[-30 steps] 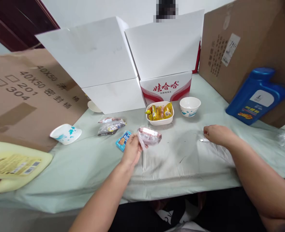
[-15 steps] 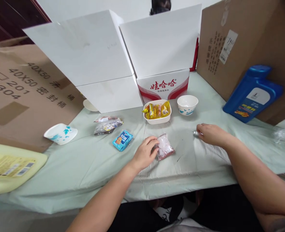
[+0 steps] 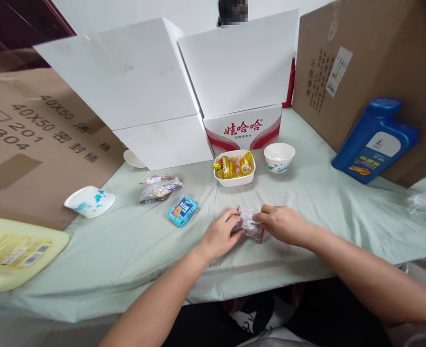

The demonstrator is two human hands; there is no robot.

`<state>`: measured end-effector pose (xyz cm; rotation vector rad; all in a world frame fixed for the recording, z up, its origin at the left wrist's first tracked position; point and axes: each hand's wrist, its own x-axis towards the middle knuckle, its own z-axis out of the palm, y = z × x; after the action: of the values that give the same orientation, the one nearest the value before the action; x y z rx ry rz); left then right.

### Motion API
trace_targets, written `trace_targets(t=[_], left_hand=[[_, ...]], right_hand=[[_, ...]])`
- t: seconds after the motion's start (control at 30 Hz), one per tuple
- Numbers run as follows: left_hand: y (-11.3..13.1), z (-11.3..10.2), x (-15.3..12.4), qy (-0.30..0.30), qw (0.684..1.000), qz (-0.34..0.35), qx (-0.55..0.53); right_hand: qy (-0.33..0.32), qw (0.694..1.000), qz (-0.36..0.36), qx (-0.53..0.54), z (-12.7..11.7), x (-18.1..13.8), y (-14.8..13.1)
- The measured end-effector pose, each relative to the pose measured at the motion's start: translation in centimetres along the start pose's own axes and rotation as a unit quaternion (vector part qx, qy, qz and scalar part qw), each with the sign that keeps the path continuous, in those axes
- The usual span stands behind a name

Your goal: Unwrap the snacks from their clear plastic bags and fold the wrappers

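A crinkled clear plastic packet (image 3: 249, 221) with reddish-brown edges lies on the cloth in front of me. My left hand (image 3: 222, 235) grips its left side, thumb and fingers closed around the edge. From the other side, my right hand (image 3: 287, 225) pinches the plastic with fingertips pressed together. Whether a small silvery piece is still in the right fingers is hidden. Left of the hands rests a flat blue snack packet (image 3: 183, 211). Beyond them stands a white tub (image 3: 233, 182) holding several yellow-wrapped snacks (image 3: 234, 165).
Several plastic-wrapped packets (image 3: 161, 188) lie left of the tub. A paper bowl (image 3: 279, 158) stands right of it; another bowl (image 3: 89, 201) is tipped at left. White boxes (image 3: 162, 140), a blue bottle (image 3: 375, 142), a yellow jug (image 3: 20, 253) and cardboard cartons surround the table. A person's head shows behind.
My right hand has moved left, bringing a small silvery piece from beside the bowl to the packet. The packet's plastic is now more bunched up. My left hand has hardly moved.
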<state>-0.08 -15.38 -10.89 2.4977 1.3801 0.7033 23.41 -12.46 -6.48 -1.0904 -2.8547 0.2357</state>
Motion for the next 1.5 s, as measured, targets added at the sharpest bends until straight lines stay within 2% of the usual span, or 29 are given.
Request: trace_targets(t=[0.1,0.2,0.27,0.33,0.4,0.47,0.57,0.7,0.83,0.97,1.03,1.1,1.17,1.2,1.3,1.4,1.5], left_hand=[[-0.1,0.1,-0.1,0.005,1.000,0.004,-0.002],[-0.1,0.3,-0.2,0.011,0.999,-0.040,-0.020],[-0.1,0.5,-0.2,0.020,0.996,-0.082,-0.038],[0.0,0.6,-0.1,0.027,0.995,-0.089,-0.047],[0.2,0.7,0.1,0.029,0.997,-0.059,-0.050],[0.3,0.6,0.2,0.034,0.997,-0.035,-0.060],[0.1,0.2,0.4,0.048,0.991,-0.072,-0.106],[-1.4,-1.3,0.4,0.057,0.971,-0.170,-0.157],[-3.5,-3.2,0.3,0.043,0.976,-0.194,-0.091],[-4.5,-4.1,0.1,0.021,0.986,-0.165,0.024],[-4.3,-4.3,0.0,0.062,0.984,-0.150,0.079],[-3.6,-4.5,-0.1,0.140,0.975,-0.120,0.126],[-2.5,-4.5,-0.1,0.191,0.969,-0.060,0.143],[-2.0,-4.4,-0.1,0.192,0.971,-0.026,0.138],[-0.7,-3.6,-0.1,0.118,0.986,0.034,0.113],[-0.6,-2.5,0.0,0.020,0.994,0.009,0.110],[-1.3,-1.6,0.0,-0.022,0.993,-0.017,0.112]], right_hand=[[-0.051,0.997,0.050,0.015,-1.1,-1.1,3.1],[-0.101,0.983,0.149,-0.041,-2.0,-1.9,5.7],[-0.077,0.979,0.172,-0.079,-2.0,-1.8,5.9],[-0.007,0.990,0.132,-0.053,-1.6,-1.3,4.7],[0.055,0.996,0.067,0.037,-0.6,-0.6,2.6],[0.068,0.992,0.021,0.104,0.6,0.1,0.4],[0.051,0.995,-0.007,0.085,2.1,0.8,-1.4],[0.062,0.995,-0.004,0.074,2.5,1.1,-0.9],[0.117,0.985,0.007,0.123,2.0,0.9,0.4],[0.134,0.982,-0.004,0.135,1.7,0.8,1.3],[0.154,0.977,-0.013,0.144,1.6,0.7,1.7],[0.196,0.968,-0.020,0.155,1.4,0.5,2.0],[0.218,0.960,-0.050,0.170,1.2,0.3,1.9],[0.213,0.958,-0.072,0.178,1.1,0.2,1.7],[0.158,0.964,-0.116,0.181,1.1,0.2,1.1],[0.120,0.977,-0.079,0.158,1.4,0.5,1.2],[0.105,0.981,-0.044,0.159,0.9,0.5,2.6]])
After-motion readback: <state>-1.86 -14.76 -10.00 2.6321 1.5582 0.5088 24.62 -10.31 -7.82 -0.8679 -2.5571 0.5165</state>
